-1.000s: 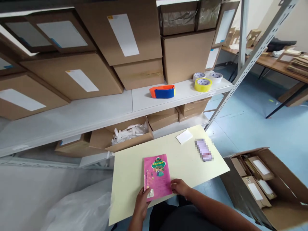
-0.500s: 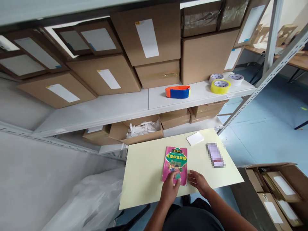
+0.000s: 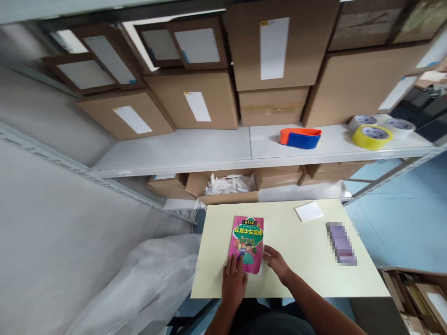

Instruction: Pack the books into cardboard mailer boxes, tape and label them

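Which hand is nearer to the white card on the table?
Right. The right hand, beside the pink book, is below-left of the white card in the picture; the left hand, on the book's lower part, is farther left.

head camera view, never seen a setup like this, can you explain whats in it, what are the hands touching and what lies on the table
There is no machine here, just a person's bare hands. The camera is worn on the head and looks forward and down, so the arms come in from the bottom edge.

The left hand rests its fingers on the lower part of a pink book; the right hand is at the book's right edge, though whether it grips is unclear. Also on the pale table are a white card and a blurred purple item. Behind stands a shelf with cardboard boxes.
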Demonstrator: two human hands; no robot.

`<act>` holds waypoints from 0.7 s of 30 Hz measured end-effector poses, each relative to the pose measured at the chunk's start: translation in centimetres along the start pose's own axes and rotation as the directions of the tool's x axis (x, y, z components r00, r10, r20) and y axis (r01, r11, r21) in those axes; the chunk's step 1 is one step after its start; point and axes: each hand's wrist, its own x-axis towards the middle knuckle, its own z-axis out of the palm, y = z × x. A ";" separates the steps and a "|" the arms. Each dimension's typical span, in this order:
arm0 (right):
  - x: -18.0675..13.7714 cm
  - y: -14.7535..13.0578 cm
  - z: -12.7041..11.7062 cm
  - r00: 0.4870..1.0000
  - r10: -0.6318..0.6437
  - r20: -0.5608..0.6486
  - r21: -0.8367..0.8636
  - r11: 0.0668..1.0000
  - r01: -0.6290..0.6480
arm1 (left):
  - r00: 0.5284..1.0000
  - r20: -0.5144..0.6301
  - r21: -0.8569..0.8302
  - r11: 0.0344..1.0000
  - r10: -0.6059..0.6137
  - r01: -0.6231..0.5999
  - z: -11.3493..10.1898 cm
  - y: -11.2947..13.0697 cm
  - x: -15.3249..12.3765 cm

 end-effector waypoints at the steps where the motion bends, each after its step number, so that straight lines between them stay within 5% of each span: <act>1: 0.9 -0.4 1.9 0.999 0.012 0.032 -0.017 1.000 -0.011 | 0.999 -0.029 -0.007 0.999 -0.031 0.031 -0.2 -1.8 0.6; 7: 7.5 -2.4 12.1 0.996 0.030 0.088 -0.087 0.996 -0.022 | 0.981 -0.156 -0.044 0.993 -0.114 0.109 -2.6 -11.4 5.2; 11: 9.6 -3.2 14.7 0.998 0.013 0.059 -0.132 0.991 -0.006 | 0.981 -0.170 -0.073 0.994 -0.098 0.086 -3.6 -14.5 7.5; 15: 8.2 -2.5 12.8 0.995 0.102 0.004 -0.168 0.981 -0.099 | 0.980 -0.193 -0.080 0.996 -0.050 0.035 -3.5 -15.7 8.2; 18: 5.7 -2.2 9.1 0.984 0.178 -0.017 -0.167 0.970 -0.178 | 0.975 -0.223 -0.057 0.998 -0.018 0.006 -2.7 -16.0 7.6; 21: 3.3 -5.0 4.8 0.994 0.099 -0.048 -0.183 0.977 -0.106 | 0.969 -0.247 -0.017 0.999 0.023 -0.028 -1.7 -16.3 7.0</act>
